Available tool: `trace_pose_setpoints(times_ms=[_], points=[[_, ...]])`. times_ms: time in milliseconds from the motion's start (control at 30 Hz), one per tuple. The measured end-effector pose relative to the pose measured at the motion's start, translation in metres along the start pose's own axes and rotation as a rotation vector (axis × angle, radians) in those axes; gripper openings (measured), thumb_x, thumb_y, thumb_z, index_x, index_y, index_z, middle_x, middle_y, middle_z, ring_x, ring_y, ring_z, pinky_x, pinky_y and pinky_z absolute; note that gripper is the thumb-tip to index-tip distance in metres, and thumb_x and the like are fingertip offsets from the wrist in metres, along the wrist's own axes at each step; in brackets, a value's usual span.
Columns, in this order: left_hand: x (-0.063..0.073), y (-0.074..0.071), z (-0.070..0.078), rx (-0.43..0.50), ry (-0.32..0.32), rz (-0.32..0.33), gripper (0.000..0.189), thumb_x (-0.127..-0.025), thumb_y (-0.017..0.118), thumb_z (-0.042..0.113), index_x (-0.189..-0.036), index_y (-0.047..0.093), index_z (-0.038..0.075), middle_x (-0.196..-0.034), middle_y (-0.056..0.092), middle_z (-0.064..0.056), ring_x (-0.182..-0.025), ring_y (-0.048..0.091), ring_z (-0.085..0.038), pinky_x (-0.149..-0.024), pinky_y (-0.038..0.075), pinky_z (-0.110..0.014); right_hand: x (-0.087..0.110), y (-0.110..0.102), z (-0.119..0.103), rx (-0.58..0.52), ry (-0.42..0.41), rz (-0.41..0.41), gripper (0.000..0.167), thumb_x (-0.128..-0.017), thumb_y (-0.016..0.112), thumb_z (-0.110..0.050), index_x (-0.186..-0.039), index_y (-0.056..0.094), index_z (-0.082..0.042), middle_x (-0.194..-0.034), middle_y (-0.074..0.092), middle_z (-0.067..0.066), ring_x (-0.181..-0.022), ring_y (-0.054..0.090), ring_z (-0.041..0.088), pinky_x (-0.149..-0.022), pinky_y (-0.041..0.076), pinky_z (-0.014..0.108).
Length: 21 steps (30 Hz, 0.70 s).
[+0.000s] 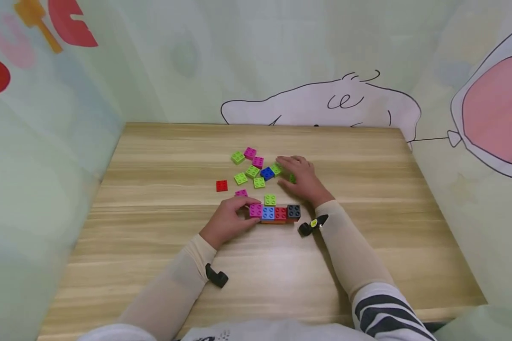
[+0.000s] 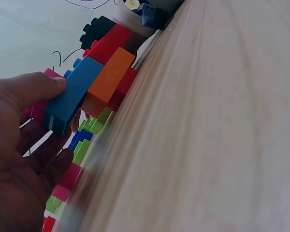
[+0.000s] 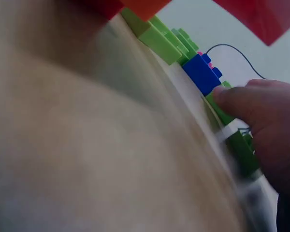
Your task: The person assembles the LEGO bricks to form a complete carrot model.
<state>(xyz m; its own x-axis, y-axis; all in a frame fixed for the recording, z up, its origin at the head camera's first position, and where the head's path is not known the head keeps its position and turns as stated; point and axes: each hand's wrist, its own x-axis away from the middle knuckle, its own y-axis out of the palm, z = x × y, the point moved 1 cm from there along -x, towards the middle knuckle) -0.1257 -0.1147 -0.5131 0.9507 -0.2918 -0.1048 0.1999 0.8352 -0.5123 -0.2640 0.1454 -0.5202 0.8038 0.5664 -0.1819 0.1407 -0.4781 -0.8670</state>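
Observation:
My left hand point(image 1: 228, 219) pinches the left end of a built row of toy building bricks, thumb on the near side and fingers on the far side. Along its top run a magenta brick point(image 1: 255, 210), a light blue one point(image 1: 268, 213), a red one point(image 1: 280, 213) and a black one point(image 1: 294, 211). Underneath, an orange brick point(image 2: 110, 77) shows in the left wrist view. Farther back, my right hand point(image 1: 302, 177) reaches over loose bricks, its fingers and thumb apart around a lime green brick point(image 1: 276, 169). A darker green brick point(image 1: 292, 178) lies partly hidden under that palm.
Several loose bricks lie beyond the row: a dark blue brick point(image 1: 267, 173), lime green ones, magenta ones, and a red brick point(image 1: 222, 185) at the left. One lime brick point(image 1: 270, 200) sits just behind the row. A printed cloth wall point(image 1: 175, 85) rises behind the wooden table point(image 1: 162, 156).

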Motion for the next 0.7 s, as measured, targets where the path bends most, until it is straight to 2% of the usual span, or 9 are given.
trace_pose_setpoints(times_ms=[100,233,333,467,533,567,633,700], points=[[0.001,0.001,0.0,0.015,0.021,0.001,0.04,-0.084,0.088,0.02,-0.121,0.076,0.022,-0.114,0.072,0.009,-0.103,0.064,-0.013,-0.095,0.055,-0.04,-0.003,0.002,-0.001,0.041,-0.014,-0.052,0.062,-0.101,0.067,-0.039,-0.158,0.045,-0.025,-0.161,0.045,-0.003,-0.149,0.031,0.033,-0.119,0.018,0.062],[0.001,0.0,-0.001,-0.002,0.03,0.01,0.04,-0.083,0.088,0.02,-0.121,0.076,0.022,-0.114,0.072,0.01,-0.102,0.064,-0.012,-0.095,0.055,-0.038,-0.005,0.003,-0.001,0.088,-0.023,-0.036,0.049,-0.101,0.067,-0.039,-0.147,0.058,-0.025,-0.148,0.059,-0.002,-0.14,0.041,0.028,-0.117,0.021,0.057],[0.002,-0.001,-0.001,-0.01,0.025,0.014,0.04,-0.083,0.088,0.02,-0.121,0.075,0.023,-0.114,0.072,0.01,-0.103,0.063,-0.012,-0.096,0.054,-0.038,-0.002,-0.001,-0.002,0.047,0.012,0.037,0.044,-0.097,0.073,-0.038,-0.137,0.067,-0.021,-0.136,0.067,0.0,-0.131,0.048,0.027,-0.113,0.027,0.054],[0.002,-0.001,-0.001,-0.014,0.024,0.024,0.041,-0.083,0.089,0.021,-0.121,0.075,0.022,-0.113,0.072,0.009,-0.101,0.063,-0.013,-0.094,0.055,-0.038,0.011,-0.014,-0.012,-0.095,0.07,0.211,0.041,-0.091,0.082,-0.029,-0.128,0.073,-0.013,-0.127,0.072,0.006,-0.123,0.057,0.028,-0.109,0.038,0.051],[0.002,-0.001,-0.001,-0.02,0.03,0.026,0.041,-0.084,0.089,0.021,-0.122,0.075,0.022,-0.111,0.071,0.009,-0.099,0.063,-0.013,-0.092,0.055,-0.038,0.022,-0.022,-0.024,-0.169,0.052,0.284,0.04,-0.087,0.086,-0.021,-0.123,0.074,-0.008,-0.122,0.074,0.01,-0.117,0.061,0.03,-0.104,0.045,0.05],[0.002,-0.001,-0.001,-0.022,0.033,0.025,0.041,-0.084,0.088,0.021,-0.122,0.075,0.021,-0.11,0.071,0.008,-0.099,0.063,-0.014,-0.091,0.055,-0.038,0.028,-0.026,-0.033,-0.201,0.028,0.295,0.04,-0.084,0.088,-0.019,-0.121,0.075,-0.007,-0.119,0.074,0.011,-0.115,0.062,0.03,-0.103,0.046,0.05],[0.001,-0.001,0.0,-0.029,0.039,0.022,0.04,-0.084,0.088,0.021,-0.123,0.075,0.02,-0.109,0.071,0.008,-0.097,0.063,-0.015,-0.09,0.056,-0.038,0.04,-0.032,-0.053,-0.225,-0.038,0.265,0.041,-0.081,0.09,-0.018,-0.118,0.076,-0.007,-0.114,0.076,0.009,-0.111,0.063,0.029,-0.101,0.046,0.049],[0.001,-0.001,0.0,-0.035,0.044,0.025,0.04,-0.085,0.088,0.021,-0.123,0.075,0.02,-0.11,0.072,0.007,-0.099,0.063,-0.015,-0.091,0.055,-0.038,0.05,-0.033,-0.071,-0.188,-0.11,0.183,0.041,-0.081,0.091,-0.023,-0.117,0.078,-0.009,-0.112,0.077,0.006,-0.109,0.064,0.027,-0.101,0.042,0.049]])
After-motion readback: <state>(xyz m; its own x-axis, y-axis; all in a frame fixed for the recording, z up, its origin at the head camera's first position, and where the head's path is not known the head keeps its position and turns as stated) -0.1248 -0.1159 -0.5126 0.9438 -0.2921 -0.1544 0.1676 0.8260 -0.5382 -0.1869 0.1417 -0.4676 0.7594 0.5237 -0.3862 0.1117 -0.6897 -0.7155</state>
